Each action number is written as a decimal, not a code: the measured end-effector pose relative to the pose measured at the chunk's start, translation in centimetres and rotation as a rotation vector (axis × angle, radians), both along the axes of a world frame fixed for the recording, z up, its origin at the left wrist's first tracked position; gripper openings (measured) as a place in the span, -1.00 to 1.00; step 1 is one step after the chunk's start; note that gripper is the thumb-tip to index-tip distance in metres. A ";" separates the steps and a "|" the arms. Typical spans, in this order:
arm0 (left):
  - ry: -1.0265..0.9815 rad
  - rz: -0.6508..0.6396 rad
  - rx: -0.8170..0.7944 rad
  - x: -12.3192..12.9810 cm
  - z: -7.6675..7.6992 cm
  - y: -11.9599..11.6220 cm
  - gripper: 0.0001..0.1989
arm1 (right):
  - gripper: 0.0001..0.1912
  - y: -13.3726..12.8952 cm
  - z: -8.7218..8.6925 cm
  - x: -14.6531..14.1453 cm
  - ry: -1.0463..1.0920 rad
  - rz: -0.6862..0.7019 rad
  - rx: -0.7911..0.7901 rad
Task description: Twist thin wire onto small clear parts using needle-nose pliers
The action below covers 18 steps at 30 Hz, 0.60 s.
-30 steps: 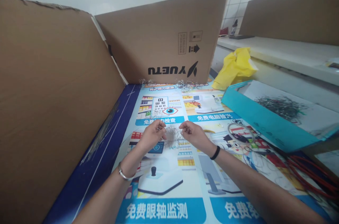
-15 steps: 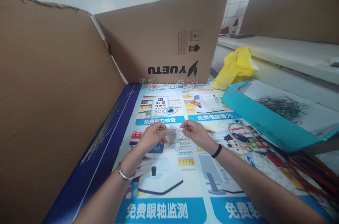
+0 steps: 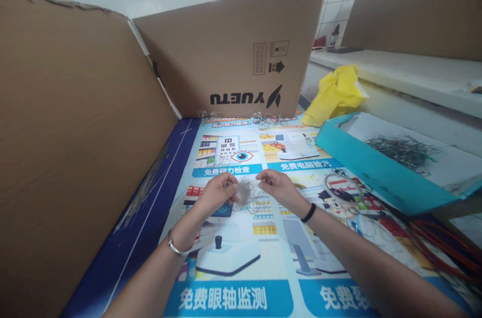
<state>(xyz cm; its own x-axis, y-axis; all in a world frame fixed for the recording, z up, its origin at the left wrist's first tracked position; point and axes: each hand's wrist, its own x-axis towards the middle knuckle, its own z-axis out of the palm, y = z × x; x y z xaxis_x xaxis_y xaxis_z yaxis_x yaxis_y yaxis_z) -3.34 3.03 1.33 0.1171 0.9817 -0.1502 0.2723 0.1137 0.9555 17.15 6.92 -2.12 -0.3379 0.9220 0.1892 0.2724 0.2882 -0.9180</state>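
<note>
Between my hands is a thin wire piece (image 3: 249,195) with looping petals round a greyish mesh-like middle. My left hand (image 3: 223,190), with a silver bangle at the wrist, is pinched on its left side. At the upper right of the wire piece, my right hand (image 3: 268,183) has thumb and forefinger together, a black band on its wrist; what lies in that pinch is too small to make out. Below both hands spreads a printed poster (image 3: 241,227) with blue caption bars.
Cardboard panels (image 3: 211,57) stand at the left and back. Thin wires (image 3: 145,192) lie left. A blue box (image 3: 380,172) holds a dark wire pile (image 3: 401,151) at right, near a yellow bag (image 3: 335,96), a ring coil (image 3: 343,188) and red cords (image 3: 444,248).
</note>
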 end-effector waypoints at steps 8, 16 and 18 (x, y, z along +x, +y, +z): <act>0.008 -0.002 -0.002 0.1 0.1 -0.1 -0.94 | -0.83 0.0 -0.2 0.0 0.002 0.024 0.014; 0.007 0.013 -0.014 0.1 0.2 -0.1 -0.92 | -0.83 0.0 -0.3 -0.1 -0.008 0.018 0.024; 0.006 0.014 -0.018 0.1 0.2 0.0 -0.91 | -0.82 -0.1 -0.2 -0.1 -0.013 0.017 0.026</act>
